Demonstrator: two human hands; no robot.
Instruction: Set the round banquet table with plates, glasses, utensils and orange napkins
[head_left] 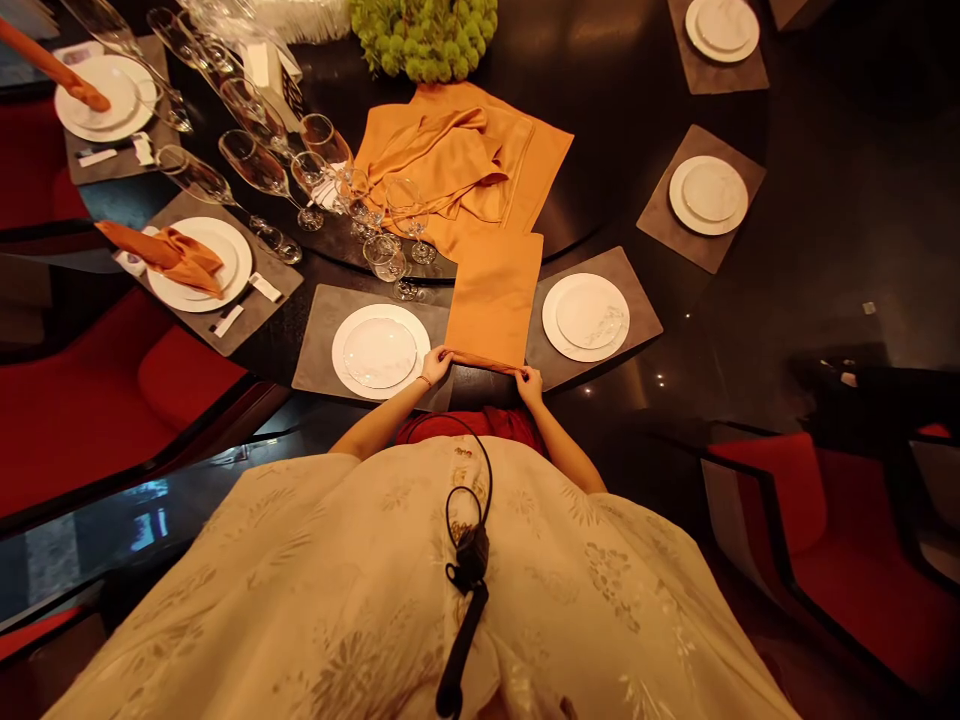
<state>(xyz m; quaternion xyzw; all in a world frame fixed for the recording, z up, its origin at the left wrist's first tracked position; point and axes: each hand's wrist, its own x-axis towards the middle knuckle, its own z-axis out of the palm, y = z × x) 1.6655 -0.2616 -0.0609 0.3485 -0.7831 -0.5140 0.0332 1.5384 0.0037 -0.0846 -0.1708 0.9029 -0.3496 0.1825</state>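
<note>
A dark, glossy tabletop carries plates on gray placemats, with red chairs drawn up around a dimly lit room. At its near edge, a person in a pale patterned top works an orange napkin, which lies between two placemats, its far end overlapping a rumpled pile of orange cloth. The left hand pinches one near corner and the right hand pinches the other, the rolled edge stretched between them. A white plate sits just beside the left hand; another rests near the right. Stemmed glasses crowd the left, while dark surface separates the settings at right.
</note>
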